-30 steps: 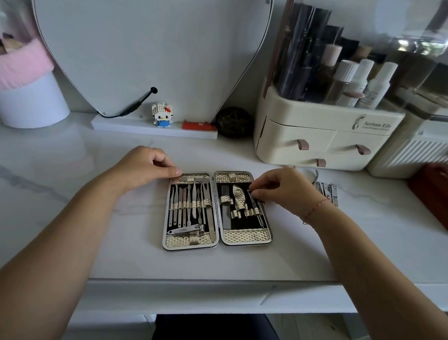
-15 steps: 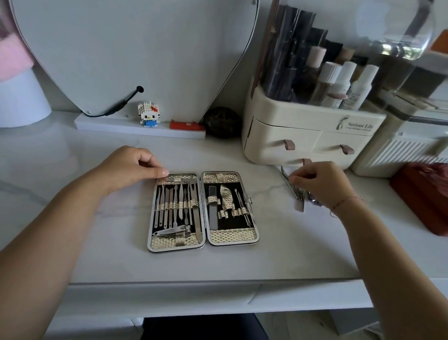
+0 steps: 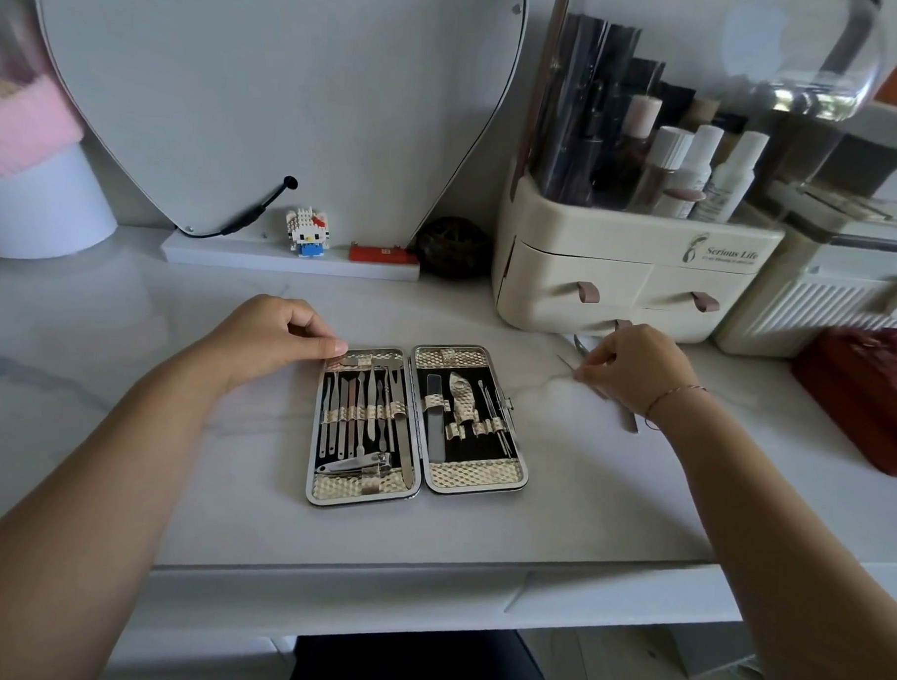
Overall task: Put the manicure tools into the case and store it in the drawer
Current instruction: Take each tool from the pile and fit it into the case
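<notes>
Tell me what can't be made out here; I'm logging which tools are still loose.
Head view only:
- Loose steel tools beside the open gold-lined manicure case: the right hand covers most; count and types unclear.
- Right hand's grip: fingertips blurred.
- Cream organiser's bottom drawer pull: partly behind that hand.
- Red pouch: cut by the right edge.

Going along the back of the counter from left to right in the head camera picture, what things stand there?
White tub with pink cloth → toy cat figure → small red box → dark round ball → cream drawer organiser → white ribbed box.
</notes>
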A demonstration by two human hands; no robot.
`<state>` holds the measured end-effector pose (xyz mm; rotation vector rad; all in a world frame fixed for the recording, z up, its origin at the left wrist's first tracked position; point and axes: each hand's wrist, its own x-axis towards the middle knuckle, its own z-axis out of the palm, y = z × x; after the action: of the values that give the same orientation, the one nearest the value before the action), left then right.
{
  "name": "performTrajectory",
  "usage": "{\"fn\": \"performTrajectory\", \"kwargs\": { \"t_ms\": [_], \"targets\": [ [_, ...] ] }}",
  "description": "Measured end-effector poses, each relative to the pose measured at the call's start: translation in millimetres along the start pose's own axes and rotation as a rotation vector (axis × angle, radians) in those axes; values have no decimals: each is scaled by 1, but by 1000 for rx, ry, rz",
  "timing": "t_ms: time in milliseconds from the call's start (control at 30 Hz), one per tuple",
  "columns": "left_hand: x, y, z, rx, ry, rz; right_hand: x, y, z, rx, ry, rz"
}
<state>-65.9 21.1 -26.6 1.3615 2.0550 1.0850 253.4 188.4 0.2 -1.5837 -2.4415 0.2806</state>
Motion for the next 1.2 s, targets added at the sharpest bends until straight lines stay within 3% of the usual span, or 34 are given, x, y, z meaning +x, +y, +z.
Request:
{"fn": "performTrajectory", "kwargs": {
  "t_ms": [400, 500, 633, 733, 1033, 1200],
  "targets": [
    [0, 0, 0, 5, -2, -11, -18, -23, -6, -46, -322, -292],
    [0, -1, 0, 5, -2, -15, -23, -22, -5, 226, -371, -237],
    [0, 1, 0, 13, 3, -18, -24, -26, -4, 774, -491, -100],
    [-1, 2, 0, 12, 11, -18, -25, -37, -6, 1018, -574, -89],
    [-2, 4, 0, 22, 11, -17, -16, -54, 9, 1244, -598, -52],
    [-2, 4, 0, 24, 10, -16, -15, -56, 17, 1213, -540, -74]
  ]
}}
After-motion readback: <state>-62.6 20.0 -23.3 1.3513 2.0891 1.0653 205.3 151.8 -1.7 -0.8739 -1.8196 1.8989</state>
